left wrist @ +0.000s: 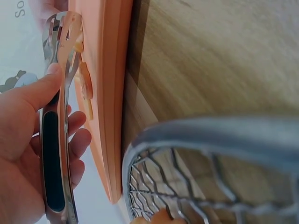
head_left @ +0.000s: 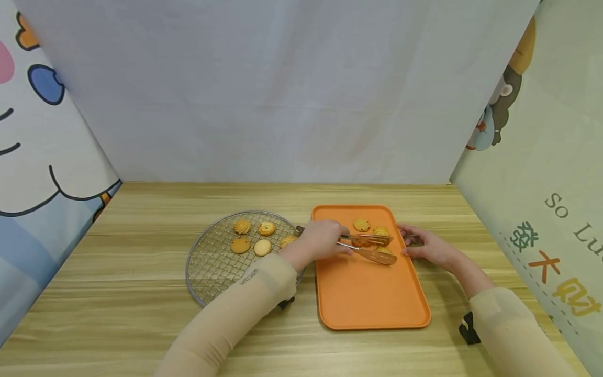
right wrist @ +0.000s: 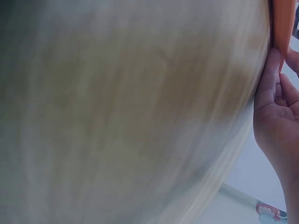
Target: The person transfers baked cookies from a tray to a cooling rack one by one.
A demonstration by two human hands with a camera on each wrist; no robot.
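Left hand (head_left: pixel 320 240) with tongs (head_left: pixel 372 247) over tray (head_left: pixel 372 303); right hand (head_left: pixel 426 246) seemingly at its edge.

The tray (head_left: pixel 372 293) is plain orange. The cookies (head_left: pixel 254 236) are golden brown, one pale yellow. The rack (head_left: pixel 212 267) is silver wire in a grid pattern. The desk (head_left: pixel 141 314) is light wood with grain lines. The tongs (head_left: pixel 372 246) are silver with orange tips.

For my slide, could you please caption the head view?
Left hand holds tongs over cookies on the orange tray; right hand steadies its edge.
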